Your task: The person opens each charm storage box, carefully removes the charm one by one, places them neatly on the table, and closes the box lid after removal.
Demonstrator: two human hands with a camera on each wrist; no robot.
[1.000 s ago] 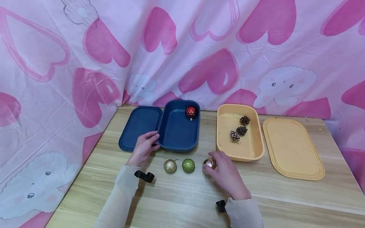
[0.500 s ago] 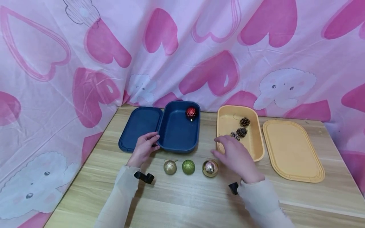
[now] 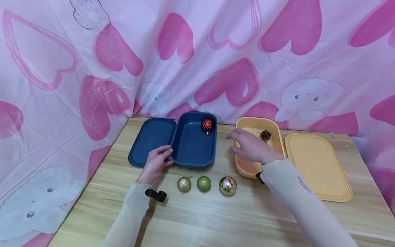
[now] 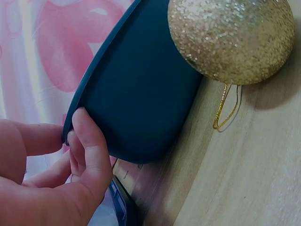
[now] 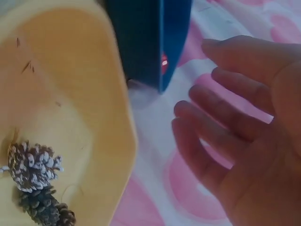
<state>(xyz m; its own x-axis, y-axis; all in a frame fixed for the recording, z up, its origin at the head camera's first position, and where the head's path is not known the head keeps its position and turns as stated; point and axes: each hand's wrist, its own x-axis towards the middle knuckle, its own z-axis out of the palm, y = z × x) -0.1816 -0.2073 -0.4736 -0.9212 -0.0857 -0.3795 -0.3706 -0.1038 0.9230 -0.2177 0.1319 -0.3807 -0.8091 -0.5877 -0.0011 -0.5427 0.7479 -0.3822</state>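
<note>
My left hand (image 3: 154,163) pinches the near left rim of the dark blue box (image 3: 192,145) between thumb and fingers; the left wrist view shows this up close. Inside that box, at the far right, lies a red bauble (image 3: 206,125). My right hand (image 3: 251,145), fingers spread and holding nothing, hovers over the left side of the yellow box (image 3: 245,168). One pine cone (image 3: 265,135) shows past it; a white-tipped pine cone (image 5: 33,165) and others appear in the right wrist view. In front are a gold glitter bauble (image 3: 184,184), a green bauble (image 3: 204,184) and a shiny gold bauble (image 3: 227,185).
A blue lid (image 3: 151,140) lies left of the blue box, and a yellow lid (image 3: 318,164) right of the yellow one. Behind the wooden table (image 3: 191,219) hangs a pink heart-patterned curtain (image 3: 216,68), which also runs along its left side.
My right hand has let go of the shiny gold bauble, leaving it on the table, and moved up and away over the yellow box. My left hand stays at the blue rim.
</note>
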